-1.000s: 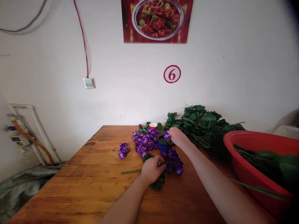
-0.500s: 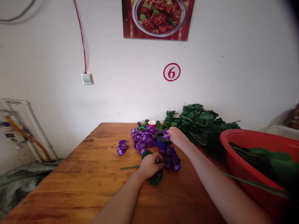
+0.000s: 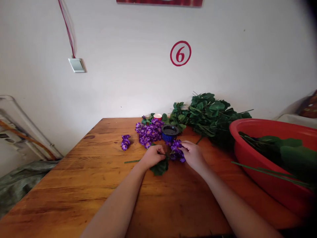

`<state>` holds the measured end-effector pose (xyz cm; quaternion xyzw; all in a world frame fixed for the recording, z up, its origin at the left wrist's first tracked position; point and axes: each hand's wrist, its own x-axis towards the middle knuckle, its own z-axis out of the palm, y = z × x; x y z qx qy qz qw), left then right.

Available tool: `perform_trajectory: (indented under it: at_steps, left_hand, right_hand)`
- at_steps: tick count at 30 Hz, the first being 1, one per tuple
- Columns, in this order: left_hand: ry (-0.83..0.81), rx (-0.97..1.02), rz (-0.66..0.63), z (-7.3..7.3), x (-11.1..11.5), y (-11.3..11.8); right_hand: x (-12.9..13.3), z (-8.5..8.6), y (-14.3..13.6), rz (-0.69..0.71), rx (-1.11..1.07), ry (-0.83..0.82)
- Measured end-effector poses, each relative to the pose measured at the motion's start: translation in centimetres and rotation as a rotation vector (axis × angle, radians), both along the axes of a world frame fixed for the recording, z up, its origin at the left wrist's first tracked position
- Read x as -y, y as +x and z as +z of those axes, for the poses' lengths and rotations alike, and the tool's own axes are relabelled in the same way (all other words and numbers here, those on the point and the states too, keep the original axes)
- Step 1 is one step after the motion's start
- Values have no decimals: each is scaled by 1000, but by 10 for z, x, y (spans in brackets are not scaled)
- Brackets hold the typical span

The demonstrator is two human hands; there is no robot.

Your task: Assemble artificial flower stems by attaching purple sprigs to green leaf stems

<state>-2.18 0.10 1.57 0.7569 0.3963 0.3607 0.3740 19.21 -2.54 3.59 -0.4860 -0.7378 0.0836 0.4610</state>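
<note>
Nearest us spreads the wooden table [image 3: 99, 185], glossy orange-brown, its grain streaked with dark lines. Over on our right, the red basin [image 3: 244, 153] shows a smooth, rounded rim; inside lie broad green leaves [image 3: 296, 157], with thin green stems poking out across its near side.

Now to the centre, and here's our left hand [image 3: 151, 156], fingers curled and clenched on a leafy stem [image 3: 131, 161]: the straight, slim green end sticks out leftward just above the wood, and a dark, scalloped leaf [image 3: 159, 168] spreads under the fingers. Facing it, our right hand [image 3: 194, 155] has its fingertips pinched on a purple blossom [image 3: 176, 144], ruffled and fabric-like, right above a darker purple bunch [image 3: 180, 157] between the two hands.

Just beyond we have the blue pot [image 3: 169, 136], ribbed round the side, black at its circular rim. Left of it sits the flower heap [image 3: 149, 133], crinkled petals with pale centres, and well apart from that, a small purple cluster [image 3: 125, 142].

Farther back, a tangled foliage pile [image 3: 210, 110] leans toward the wall, and a round red cup [image 3: 158, 116] with a whitish top stands behind the flowers. Last, the matt white wall [image 3: 136, 76], bearing a red circled 6 [image 3: 180, 53] and a square switch [image 3: 77, 65].
</note>
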Motion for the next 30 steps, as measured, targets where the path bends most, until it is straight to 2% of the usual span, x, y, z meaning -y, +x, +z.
perform_trajectory:
  at_steps: [2,5,11,18,30]
  left_hand:
    - [-14,3,-11,0,0,0]
    - [-17,14,-29,-1,-1,1]
    - [-33,32,-36,-4,-4,1]
    - [-6,13,-17,-4,-3,2]
    - [-8,-5,5,-3,-2,3]
  right_hand:
    - [0,-10,-3,-4,-65,8]
    - [-3,-14,-5,3,-119,20]
    - [-7,-14,-4,42,-154,-12]
    - [-6,-13,-3,4,-130,-24]
    - [-3,-11,-4,36,-105,-11]
